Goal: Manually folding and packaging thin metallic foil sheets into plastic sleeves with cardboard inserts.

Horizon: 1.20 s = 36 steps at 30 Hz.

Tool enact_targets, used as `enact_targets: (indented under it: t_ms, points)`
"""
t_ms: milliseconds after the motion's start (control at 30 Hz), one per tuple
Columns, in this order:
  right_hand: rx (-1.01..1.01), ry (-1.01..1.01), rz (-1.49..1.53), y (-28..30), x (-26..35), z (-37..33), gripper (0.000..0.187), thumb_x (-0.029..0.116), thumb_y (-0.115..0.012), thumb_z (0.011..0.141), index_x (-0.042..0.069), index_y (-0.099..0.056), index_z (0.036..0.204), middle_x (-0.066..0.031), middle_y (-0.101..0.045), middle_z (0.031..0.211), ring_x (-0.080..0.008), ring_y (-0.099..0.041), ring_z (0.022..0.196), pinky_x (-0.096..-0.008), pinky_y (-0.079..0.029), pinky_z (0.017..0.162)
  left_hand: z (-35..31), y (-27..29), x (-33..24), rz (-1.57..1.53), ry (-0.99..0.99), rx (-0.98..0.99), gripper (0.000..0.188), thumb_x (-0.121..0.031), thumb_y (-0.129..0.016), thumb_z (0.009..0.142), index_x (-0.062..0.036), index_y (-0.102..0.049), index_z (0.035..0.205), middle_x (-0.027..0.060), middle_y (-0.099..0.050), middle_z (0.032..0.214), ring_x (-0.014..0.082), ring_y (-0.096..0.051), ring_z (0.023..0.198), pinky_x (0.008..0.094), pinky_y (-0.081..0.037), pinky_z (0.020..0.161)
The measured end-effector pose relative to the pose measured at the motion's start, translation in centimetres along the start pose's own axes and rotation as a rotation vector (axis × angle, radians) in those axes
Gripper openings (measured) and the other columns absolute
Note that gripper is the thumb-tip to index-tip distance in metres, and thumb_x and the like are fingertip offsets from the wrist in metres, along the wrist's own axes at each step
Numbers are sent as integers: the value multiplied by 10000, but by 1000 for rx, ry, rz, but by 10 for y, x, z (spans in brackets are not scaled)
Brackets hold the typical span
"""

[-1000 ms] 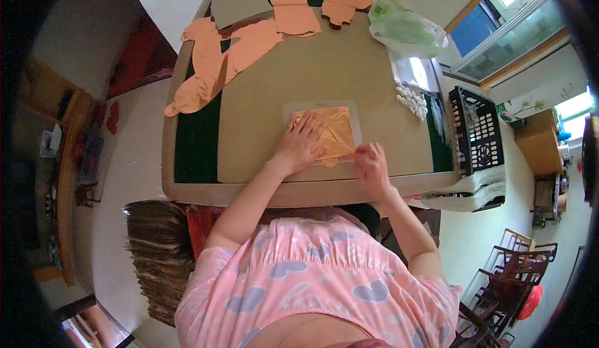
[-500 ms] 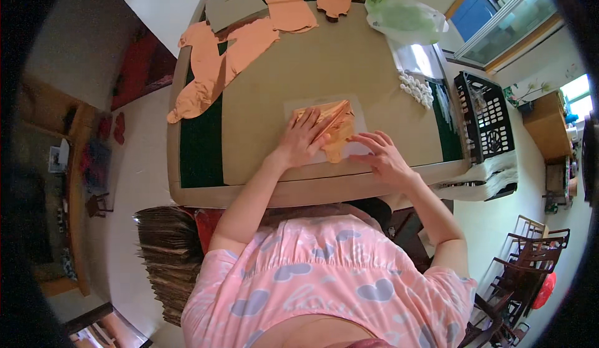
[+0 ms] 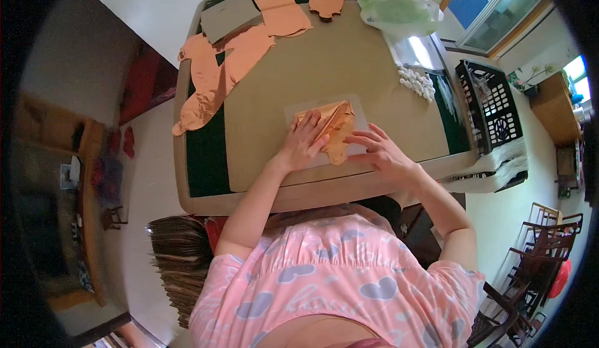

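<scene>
A folded copper-coloured foil balloon (image 3: 337, 131) lies on a translucent plastic sheet (image 3: 357, 106) near the table's front edge. My left hand (image 3: 304, 141) rests flat over the balloon's left part, fingers stretched out and slightly spread. From the right, my right hand (image 3: 382, 151) comes up to the balloon's right edge with its fingers apart and bent a little. Its fingertips are at the foil; whether they press on it I cannot tell. A narrow tab of foil sticks out toward me between the two hands.
More flat copper foil balloons (image 3: 209, 79) lie along the table's (image 3: 324, 54) left and far sides, with a grey card (image 3: 229, 18) on them. A green-white plastic bag (image 3: 399, 12), clear sleeves (image 3: 412, 51) and small white pieces (image 3: 416, 84) are at right, beside a black crate (image 3: 493, 107).
The view has shifted and tilted slightly. My left hand keeps lying on the foil balloon, and my right hand stays at its right edge with little visible movement.
</scene>
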State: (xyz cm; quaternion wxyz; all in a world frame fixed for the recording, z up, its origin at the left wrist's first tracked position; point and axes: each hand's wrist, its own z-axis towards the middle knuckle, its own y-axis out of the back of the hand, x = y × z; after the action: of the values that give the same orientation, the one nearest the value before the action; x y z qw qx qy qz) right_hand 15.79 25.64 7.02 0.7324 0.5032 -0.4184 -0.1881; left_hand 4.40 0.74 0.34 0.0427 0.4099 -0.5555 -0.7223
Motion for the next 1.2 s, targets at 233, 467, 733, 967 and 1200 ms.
enact_targets:
  t_ms: [233,467,733,967,1200]
  points:
    - [56,51,-26,-11,2,-2,628,-19,-597,677,200,-586,1266,-42,-433,1444,-259,-354,1372,-548,-210,1144,3,1,-2,5,17,1,608,-454,-315,986,-76,-335,1462,153,-227,1553,291,-139,1457,497,-58,1165]
    - [-110,-13,119,-33,-13,27,643,-19,-580,718,134,-518,1339,-89,-460,1408,-276,-383,1339,-530,-203,1152,2,2,3,-65,-15,-10,618,-444,-309,992,-51,-313,1469,155,-220,1555,287,-124,1461,473,-28,1171]
    - [-334,-234,-218,-56,-15,50,476,85,-629,761,197,-629,1224,-78,-518,1247,-305,-426,1231,-554,-231,1117,4,10,-1,-188,17,13,622,-445,-293,1001,-49,-281,1481,145,-214,1560,273,-117,1464,455,-11,1173]
    - [-416,-291,-308,-72,-12,53,362,143,-668,757,198,-673,1115,-61,-515,1179,-289,-442,1168,-567,-259,1092,4,15,1,-342,20,-9,610,-443,-286,1009,-75,-256,1494,114,-243,1556,255,-140,1461,445,-27,1173]
    - [-358,-210,-289,-74,13,44,372,103,-617,763,80,-630,1134,-70,-556,1120,-264,-512,1095,-448,-308,1107,3,13,3,-300,28,-10,601,-445,-298,1009,-103,-249,1501,108,-249,1554,246,-158,1457,443,-39,1170]
